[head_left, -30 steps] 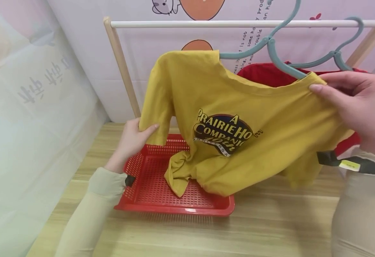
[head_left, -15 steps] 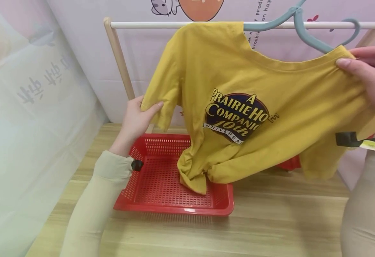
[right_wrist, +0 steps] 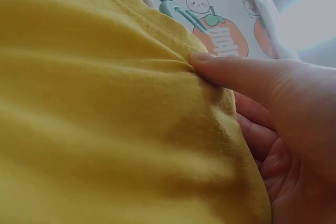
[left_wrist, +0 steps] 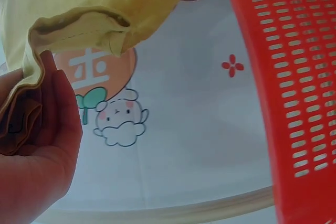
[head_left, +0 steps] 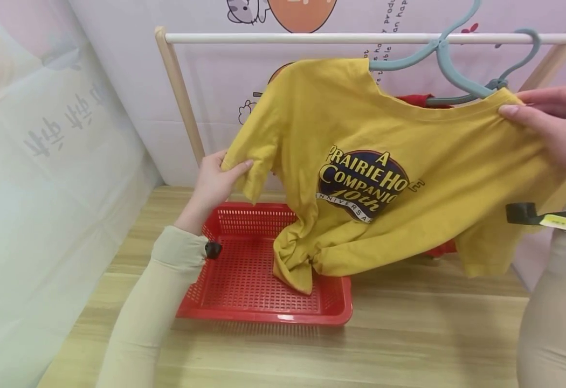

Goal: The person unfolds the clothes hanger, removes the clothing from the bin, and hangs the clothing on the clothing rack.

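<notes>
A yellow T-shirt (head_left: pixel 438 161) with a dark printed logo is spread on a blue-green hanger (head_left: pixel 450 67), whose arms go into the neckline. My left hand (head_left: pixel 217 180) pinches the hem of the sleeve at left, thumb in front; the left wrist view shows the folded sleeve edge within the curled fingers. At the other side my right hand (head_left: pixel 561 121) pinches the shirt's shoulder by the neckline, where the hanger arm runs in under the cloth. In the right wrist view the thumb presses on the yellow fabric, with fingers behind it. The shirt's bunched lower corner hangs over the red basket.
A red plastic basket (head_left: pixel 263 318) with perforated walls stands on the wooden table (head_left: pixel 244 355). Behind it is a clothes rack with a white rail (head_left: pixel 283 38) and wooden posts. A second hanger (head_left: pixel 520 59) with a red garment (head_left: pixel 416 100) hangs from the rail, partly hidden by the shirt.
Both hands have carried the shirt and hanger to the right. The shirt rose toward the rail, then came down a little. The basket has stayed put.
</notes>
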The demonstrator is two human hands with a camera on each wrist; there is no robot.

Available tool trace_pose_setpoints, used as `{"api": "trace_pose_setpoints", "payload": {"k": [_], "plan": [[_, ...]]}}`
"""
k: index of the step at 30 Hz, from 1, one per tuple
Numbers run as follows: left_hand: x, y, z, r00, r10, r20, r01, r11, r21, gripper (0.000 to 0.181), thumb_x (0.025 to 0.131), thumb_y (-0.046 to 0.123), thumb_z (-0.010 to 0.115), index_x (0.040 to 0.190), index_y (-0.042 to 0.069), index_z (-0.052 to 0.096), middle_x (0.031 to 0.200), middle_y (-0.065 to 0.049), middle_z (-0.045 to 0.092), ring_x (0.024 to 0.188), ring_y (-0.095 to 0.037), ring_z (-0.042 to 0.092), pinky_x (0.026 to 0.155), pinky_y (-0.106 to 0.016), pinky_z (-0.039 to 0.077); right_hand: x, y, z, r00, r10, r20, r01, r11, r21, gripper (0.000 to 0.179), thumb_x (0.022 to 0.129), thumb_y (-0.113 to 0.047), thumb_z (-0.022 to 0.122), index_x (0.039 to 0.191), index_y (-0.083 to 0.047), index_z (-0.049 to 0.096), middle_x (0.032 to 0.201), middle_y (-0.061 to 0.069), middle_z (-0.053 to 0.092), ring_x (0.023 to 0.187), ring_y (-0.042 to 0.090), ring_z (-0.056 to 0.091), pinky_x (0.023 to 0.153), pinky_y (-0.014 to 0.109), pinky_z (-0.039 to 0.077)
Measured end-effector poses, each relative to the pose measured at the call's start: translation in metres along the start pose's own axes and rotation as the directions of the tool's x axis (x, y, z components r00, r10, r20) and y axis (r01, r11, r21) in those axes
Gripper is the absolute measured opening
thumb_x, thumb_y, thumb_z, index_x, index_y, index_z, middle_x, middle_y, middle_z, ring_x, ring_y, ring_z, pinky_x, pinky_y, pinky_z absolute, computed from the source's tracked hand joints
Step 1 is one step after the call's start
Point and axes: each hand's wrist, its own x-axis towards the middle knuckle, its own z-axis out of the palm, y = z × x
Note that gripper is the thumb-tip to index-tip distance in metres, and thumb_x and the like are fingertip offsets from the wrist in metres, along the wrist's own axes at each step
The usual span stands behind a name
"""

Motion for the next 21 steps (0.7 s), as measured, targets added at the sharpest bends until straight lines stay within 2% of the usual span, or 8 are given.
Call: {"api": "trace_pose_setpoints", "payload": {"k": [3,9,14,21], "plan": [[0.001,-0.006,0.004,1.000,-0.013,0.001,0.013,0.999,0.031,0.032,0.094,0.023,0.075,0.116,-0.001,0.071,0.098,-0.013,0.072,0.080,-0.021,0.067,0.068,-0.028,0.056,-0.001,-0.001,0.004,0.998,-0.056,-0.012,0.055,0.997,-0.049,0.016,0.088,-0.014,0.081,0.095,-0.028,0.081,0.078,-0.019,0.073,0.062,-0.006,0.065,0.049,0.010,0.048],[0.008,-0.016,0.014,1.000,-0.009,0.021,0.008,0.998,0.067,0.033,0.094,0.024,0.075,0.116,0.000,0.071,0.100,-0.012,0.073,0.084,-0.021,0.066,0.073,-0.031,0.055,-0.004,-0.002,0.007,0.999,-0.040,-0.018,0.037,0.989,-0.142,0.018,0.089,-0.018,0.081,0.090,-0.036,0.078,0.075,-0.025,0.070,0.065,-0.010,0.062,0.051,0.007,0.044],[0.014,-0.025,0.024,0.998,-0.011,0.060,0.007,0.997,0.073,0.032,0.095,0.021,0.074,0.116,-0.002,0.070,0.099,-0.014,0.072,0.083,-0.021,0.066,0.075,-0.032,0.056,-0.006,0.002,0.007,1.000,-0.007,-0.001,0.007,0.987,-0.159,0.015,0.088,-0.022,0.083,0.095,-0.034,0.079,0.078,-0.025,0.071,0.067,-0.009,0.062,0.051,0.009,0.045],[0.017,-0.039,0.035,0.994,-0.069,0.083,0.060,0.992,0.111,0.034,0.096,0.022,0.072,0.120,-0.001,0.070,0.101,-0.013,0.072,0.085,-0.021,0.064,0.075,-0.032,0.053,-0.010,0.008,0.007,1.000,0.029,0.009,-0.026,0.979,-0.200,0.018,0.086,-0.028,0.084,0.103,-0.034,0.079,0.081,-0.026,0.071,0.068,-0.008,0.063,0.049,0.012,0.048]]}}
